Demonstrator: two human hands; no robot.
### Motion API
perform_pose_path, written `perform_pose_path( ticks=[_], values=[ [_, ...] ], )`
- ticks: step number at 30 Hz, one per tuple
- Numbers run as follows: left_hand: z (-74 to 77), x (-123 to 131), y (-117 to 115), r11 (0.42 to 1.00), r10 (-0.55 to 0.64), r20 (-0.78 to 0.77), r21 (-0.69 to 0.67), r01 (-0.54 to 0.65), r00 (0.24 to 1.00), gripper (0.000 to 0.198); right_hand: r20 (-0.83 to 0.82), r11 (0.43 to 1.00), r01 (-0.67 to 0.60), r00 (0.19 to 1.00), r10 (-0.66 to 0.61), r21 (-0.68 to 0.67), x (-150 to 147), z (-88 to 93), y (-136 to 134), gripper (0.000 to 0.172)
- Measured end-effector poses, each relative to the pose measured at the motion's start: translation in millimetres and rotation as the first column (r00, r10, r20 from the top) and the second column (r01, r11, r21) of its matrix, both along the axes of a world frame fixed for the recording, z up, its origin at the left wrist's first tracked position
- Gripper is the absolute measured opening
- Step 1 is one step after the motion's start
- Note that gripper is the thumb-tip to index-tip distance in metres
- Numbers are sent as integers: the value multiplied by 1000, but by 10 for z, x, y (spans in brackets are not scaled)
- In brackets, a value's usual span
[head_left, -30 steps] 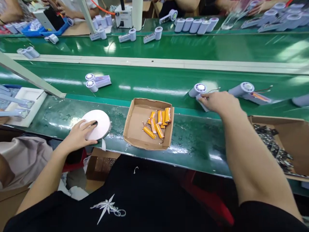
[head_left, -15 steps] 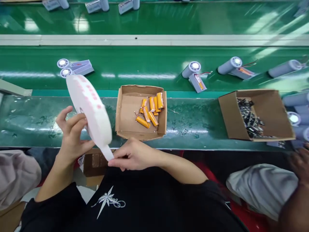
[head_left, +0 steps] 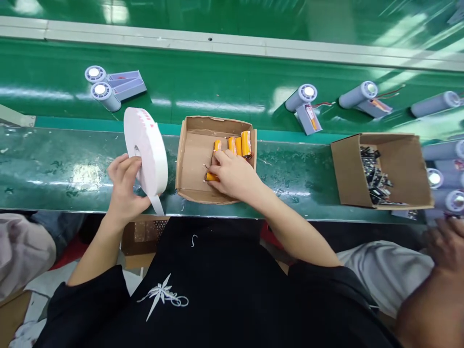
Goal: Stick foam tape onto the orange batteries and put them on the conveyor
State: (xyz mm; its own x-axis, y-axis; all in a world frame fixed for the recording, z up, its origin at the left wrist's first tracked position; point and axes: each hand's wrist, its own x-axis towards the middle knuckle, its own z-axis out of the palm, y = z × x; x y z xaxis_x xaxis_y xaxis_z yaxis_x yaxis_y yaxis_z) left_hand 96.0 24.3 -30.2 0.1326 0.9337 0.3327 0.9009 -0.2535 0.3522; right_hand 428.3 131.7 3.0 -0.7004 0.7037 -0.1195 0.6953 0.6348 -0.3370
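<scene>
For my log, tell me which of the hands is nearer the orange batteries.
Right. The right hand is among the orange batteries in the cardboard box; the left hand is left of them, holding the tape roll.

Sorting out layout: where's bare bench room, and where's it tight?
Free bench: left of the left hand; between shallow box and deep carton, bar the right forearm at its near side. Tight: between white roll and shallow box; the box's right half, with orange cells and right hand; right of the carton, with grey cylinders.
</scene>
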Motion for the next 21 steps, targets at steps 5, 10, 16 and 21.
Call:
perform_pose_path(
  ticks=[5, 10, 16, 21],
  values=[
    [136, 109, 12, 968, -88, -109, 227, 111, 990, 83, -631, 907, -1, 719, -292, -422, 145, 79, -77, 28],
    [289, 178, -15, 943, -156, -200, 260, 206, 967, 73, -817, 873, -35, 374, -440, -486, 203, 252, -206, 51],
    [374, 199, -46, 930, -255, -309, 182, 320, 916, 80, -784, 952, 232, 546, -297, -199, 226, 402, -279, 54],
    [426, 255, -47, 936, -208, -342, 204, 289, 916, 73, -716, 959, 213, 639, -280, -185, 260, 341, -298, 52]
  ],
)
